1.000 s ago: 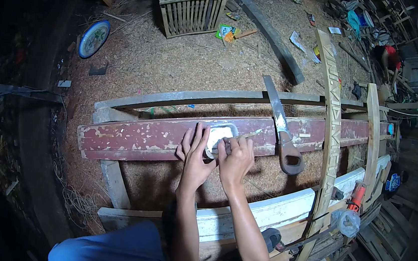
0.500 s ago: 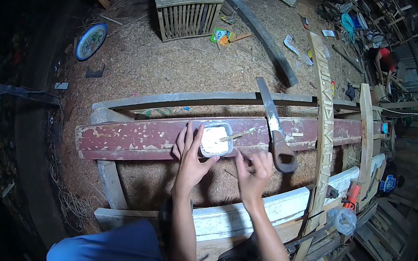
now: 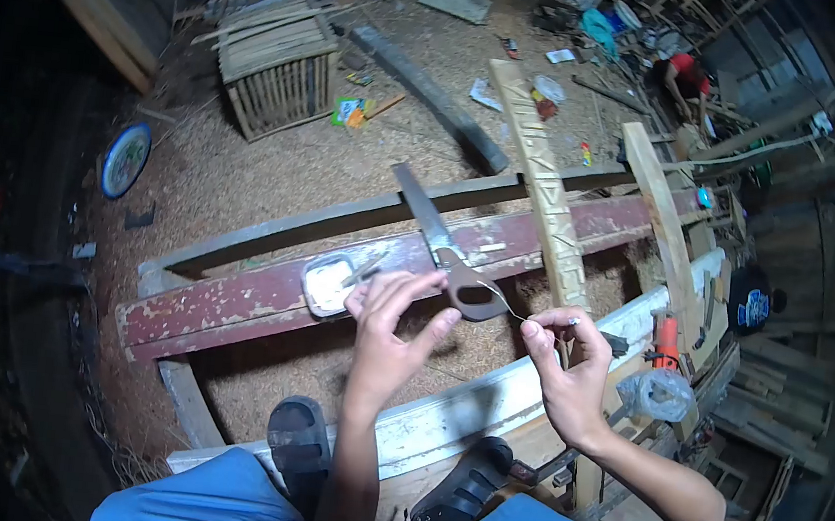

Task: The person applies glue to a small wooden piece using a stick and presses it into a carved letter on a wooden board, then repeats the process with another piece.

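My left hand (image 3: 391, 323) is open, thumb and fingers apart, between a plastic tub and a handsaw. The tub (image 3: 327, 287) holds white paste and rests on a peeling maroon board (image 3: 222, 305); a small stick (image 3: 366, 268) lies by its right side. Across the board lies the handsaw (image 3: 426, 216), its brown handle just beyond my left fingertips. My right hand (image 3: 568, 370) is closed in a pinch on a thin, pale, curved strand (image 3: 504, 299) that reaches left over the saw handle. What the strand is made of, I cannot make out.
A carved wooden strip (image 3: 545, 187) and a plain plank (image 3: 655, 198) cross the board at the right. Nearer me runs a white-painted beam (image 3: 464, 406). An orange tool (image 3: 667, 340) and a plastic bag (image 3: 661, 394) sit at right. Another person (image 3: 683, 80) crouches far right.
My left hand has let go of the tub and moved right of it. My right hand has moved right, with the strand now showing. The whole view has shifted and turned.
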A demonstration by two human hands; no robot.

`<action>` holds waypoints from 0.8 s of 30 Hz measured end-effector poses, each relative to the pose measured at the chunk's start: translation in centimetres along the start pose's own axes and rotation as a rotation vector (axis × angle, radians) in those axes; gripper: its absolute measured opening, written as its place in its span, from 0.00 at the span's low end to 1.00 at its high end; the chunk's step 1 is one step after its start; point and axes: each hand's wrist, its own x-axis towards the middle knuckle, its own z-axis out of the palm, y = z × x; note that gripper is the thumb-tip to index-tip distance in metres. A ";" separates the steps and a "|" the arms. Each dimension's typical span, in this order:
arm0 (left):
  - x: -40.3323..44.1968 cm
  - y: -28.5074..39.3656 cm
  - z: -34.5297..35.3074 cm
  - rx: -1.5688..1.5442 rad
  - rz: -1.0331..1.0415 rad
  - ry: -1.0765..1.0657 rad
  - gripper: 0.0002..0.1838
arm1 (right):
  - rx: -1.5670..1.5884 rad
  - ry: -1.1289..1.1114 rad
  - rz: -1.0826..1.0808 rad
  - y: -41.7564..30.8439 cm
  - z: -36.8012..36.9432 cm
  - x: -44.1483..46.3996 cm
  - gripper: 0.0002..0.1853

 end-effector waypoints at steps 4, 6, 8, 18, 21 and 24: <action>-1.3 4.7 4.7 -0.045 0.018 -0.059 0.15 | -0.035 0.103 -0.084 3.7 -4.2 -2.0 0.10; -2.2 6.3 7.0 -0.056 0.020 -0.096 0.13 | 0.146 0.091 0.038 5.4 -5.7 -3.6 0.09; -3.4 7.2 9.4 -0.055 0.013 -0.176 0.13 | 0.332 0.023 0.180 7.6 -6.9 -5.2 0.10; -8.3 4.4 19.8 0.180 -0.031 -0.586 0.10 | 0.544 0.616 0.384 23.6 -8.4 -11.0 0.05; -8.3 3.1 23.9 0.213 0.073 -0.607 0.11 | 0.418 0.770 0.441 26.4 -9.6 -10.9 0.03; -8.3 1.6 27.8 0.229 0.139 -0.642 0.12 | 0.197 0.802 0.507 29.2 -10.7 -10.2 0.03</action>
